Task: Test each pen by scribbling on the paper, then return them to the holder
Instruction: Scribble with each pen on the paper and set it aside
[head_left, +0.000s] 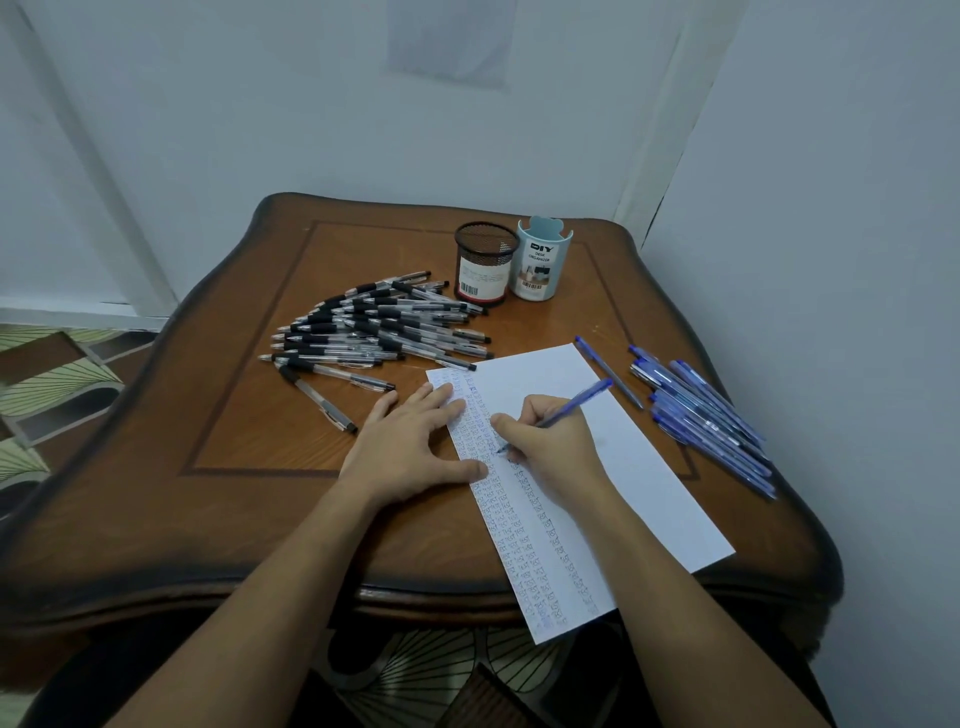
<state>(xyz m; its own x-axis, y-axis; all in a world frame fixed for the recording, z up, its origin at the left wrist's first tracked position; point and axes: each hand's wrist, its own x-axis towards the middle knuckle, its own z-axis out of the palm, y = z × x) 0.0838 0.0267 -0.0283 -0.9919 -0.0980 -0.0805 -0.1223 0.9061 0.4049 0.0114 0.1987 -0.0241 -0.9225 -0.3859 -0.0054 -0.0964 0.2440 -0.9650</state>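
Step in hand: scribble test, mid-stroke. Right hand pinches a blue pen in a writing grip, tip down on the paper at the edge of the marked columns. Left hand lies flat, fingers straight and spread, pinning the sheet's left edge to the table. The two hands sit near each other, not touching.

Paper: left strip is filled with rows of small blue marks, right part blank. It overhangs the table's near edge.

Stock: big heap of black-grip pens left of the sheet, bundle of blue pens to the right, one loose blue pen just beside the paper's far right edge. Which heap counts as tested, I can't tell.

Holders: black mesh cup and pale blue desk organizer stand side by side at the back (no pens showing in either).

Next, as I judge it: finish the mark, lift the tip, carry this pen to a holder or the done pile, pick another. Long reach over the sheet, so keep the left hand pressing down.
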